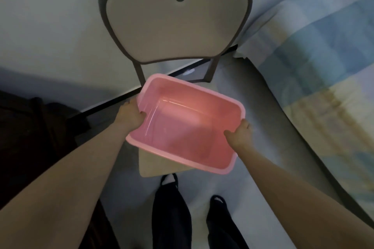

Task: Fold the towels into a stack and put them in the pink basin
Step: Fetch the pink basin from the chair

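Note:
A rectangular pink basin with nothing inside is held over the seat of a chair, tilted a little toward me. My left hand grips its left rim, thumb inside the wall. My right hand grips the right rim, thumb inside as well. No towels are in view.
A beige chair with a grey frame stands against the wall; part of its seat shows under the basin. A bed with a blue and yellow checked cover lies at the right. Dark furniture stands at the left. My feet are on the floor below.

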Motion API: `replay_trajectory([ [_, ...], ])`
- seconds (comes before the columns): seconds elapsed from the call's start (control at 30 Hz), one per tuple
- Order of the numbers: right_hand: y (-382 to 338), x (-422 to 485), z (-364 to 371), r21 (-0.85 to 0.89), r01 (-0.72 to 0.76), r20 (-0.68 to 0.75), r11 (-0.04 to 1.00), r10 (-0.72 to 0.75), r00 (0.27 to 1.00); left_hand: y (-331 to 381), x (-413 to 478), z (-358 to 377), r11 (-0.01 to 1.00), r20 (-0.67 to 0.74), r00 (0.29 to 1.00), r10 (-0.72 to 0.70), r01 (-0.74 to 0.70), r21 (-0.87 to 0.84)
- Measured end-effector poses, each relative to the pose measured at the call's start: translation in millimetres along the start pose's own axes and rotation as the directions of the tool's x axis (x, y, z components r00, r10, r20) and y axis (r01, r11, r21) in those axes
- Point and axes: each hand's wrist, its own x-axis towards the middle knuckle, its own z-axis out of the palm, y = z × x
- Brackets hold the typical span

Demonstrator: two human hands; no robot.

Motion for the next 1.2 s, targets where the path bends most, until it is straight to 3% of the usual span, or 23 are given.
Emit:
replay_trajectory([
  [0.13,2.5,6.8,9.8,0.027,-0.018,-0.054,0.999,0.02,0.998,-3.9,20.4,6.0,0.996,0.01,1.0,-0.015,0.016,-0.088],
  [0.33,7.5,10.0,5.3,0.238,-0.086,-0.105,0.968,0.114,0.988,-7.1,25.4,2.4,0.954,-0.006,0.986,-0.165,0.158,-0.256],
  [0.5,3.7,10.8,-9.8,0.339,-0.115,-0.122,0.934,0.165,0.979,-7.9,5.8,-2.2,0.912,-0.051,0.979,-0.198,0.165,-0.376],
  [0.73,-5.1,-3.3,-45.8,0.489,-0.089,-0.035,0.868,0.122,0.992,-12.8,-63.8,-5.6,0.788,-0.167,0.923,-0.347,0.19,-0.586],
  [0.93,-10.5,-40.9,-79.3,0.569,0.092,0.059,0.817,-0.153,0.987,-25.5,-180.0,7.0,0.699,-0.3,0.814,-0.498,0.172,-0.695],
  [1.07,-19.7,-80.2,-85.9,0.629,0.174,0.15,0.757,-0.338,0.929,-33.7,-282.5,22.5,0.614,-0.402,0.666,-0.629,0.108,-0.782],
  [1.2,-29.2,-144.6,-74.8,0.602,0.248,0.282,0.759,-0.493,0.823,-52.0,-387.2,44.5,0.518,-0.401,0.493,-0.772,0.123,-0.846],
])
